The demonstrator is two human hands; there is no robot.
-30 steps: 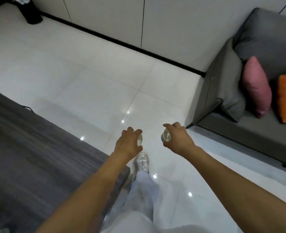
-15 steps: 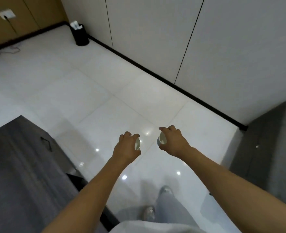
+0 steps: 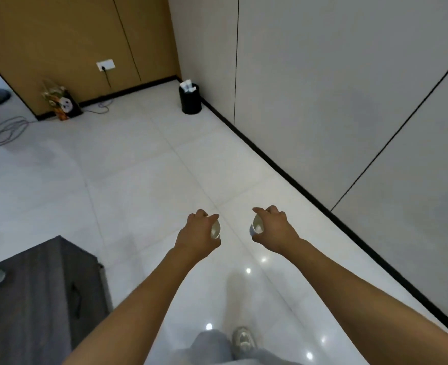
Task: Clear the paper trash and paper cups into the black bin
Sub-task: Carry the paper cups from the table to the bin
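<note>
Paper cup (image 3: 215, 229) apparently in each hand.

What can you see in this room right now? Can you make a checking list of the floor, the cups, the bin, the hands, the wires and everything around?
Surface: glossy white tiled floor with ceiling-light reflections; corner of a dark wood table at lower left.
Job's things: one paper cup in the left hand, another paper cup in the right; black bin stands far ahead by the wall, white paper poking out of its top.
Clutter: patterned gift bag against the brown wall.
Grippers: left hand grips its cup; right hand grips its cup.
Cables: loose grey cable coiled on the floor; a plug in the wall socket.
Surroundings: pale wall panels, black skirting.
</note>
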